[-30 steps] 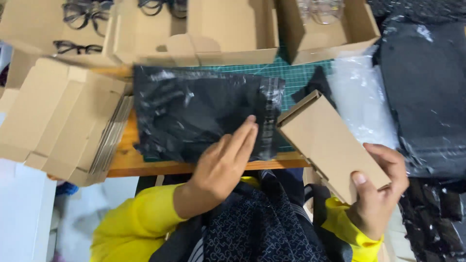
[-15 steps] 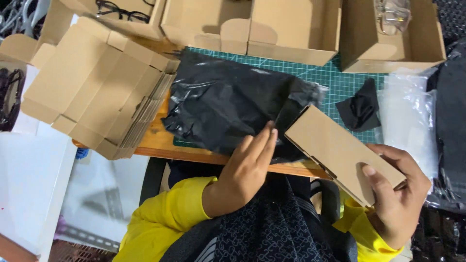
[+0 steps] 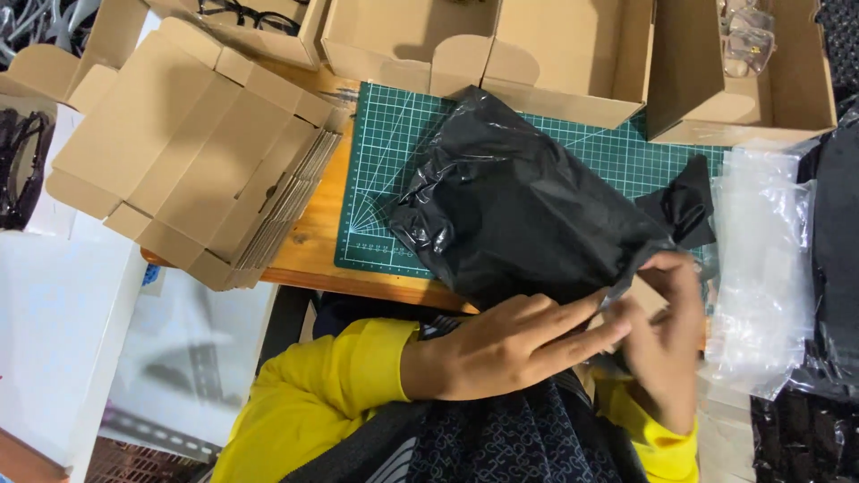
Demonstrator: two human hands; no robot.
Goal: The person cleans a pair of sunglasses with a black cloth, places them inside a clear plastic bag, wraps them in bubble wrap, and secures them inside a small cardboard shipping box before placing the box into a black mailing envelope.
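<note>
Black crinkled plastic mailer bag (image 3: 528,210) lies over the near part of the green gridded cutting mat (image 3: 385,179), its open end drawn toward the table's near edge.

Left hand (image 3: 501,349): fingers extended and close together, flat along the bag's near edge, pressing rather than gripping. Right hand (image 3: 667,344): fingers curled, pinching the bag's mouth. A sliver of a small brown cardboard box (image 3: 646,295) shows between the two hands at that opening; most of it is hidden, so I cannot tell how far it sits inside.

Judgement: the step in hand looks like getting the box into the bag. The next move calls for the mouth held wide and the box kept square, since thin film could snag on a corner.

Farther out:
- left, a stack of flat unfolded brown cardboard box blanks (image 3: 192,152), overhanging the wooden table (image 3: 309,241);
- right, a heap of clear plastic sleeves (image 3: 761,259);
- behind the mat, a loose scrap of black plastic (image 3: 684,201) and open brown cartons (image 3: 573,54), one with black-framed glasses (image 3: 237,13).
</note>
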